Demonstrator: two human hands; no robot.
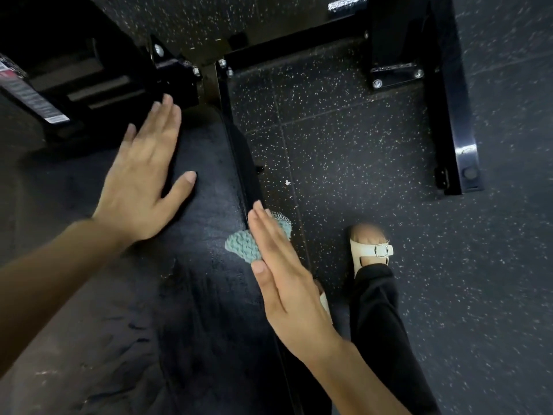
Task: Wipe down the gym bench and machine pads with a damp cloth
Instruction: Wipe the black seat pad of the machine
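Right hand [284, 265], fingers straight together, half-hides teal cloth [244, 245] on bench pad [203, 295]; left hand [143, 181] spread flat.

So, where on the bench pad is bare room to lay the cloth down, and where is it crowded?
Free: the near stretch of the bench pad between the two forearms, and a smaller patch between the left hand and the teal cloth. Crowded: the far end by the black machine frame, and the right edge, where the right hand presses the cloth.
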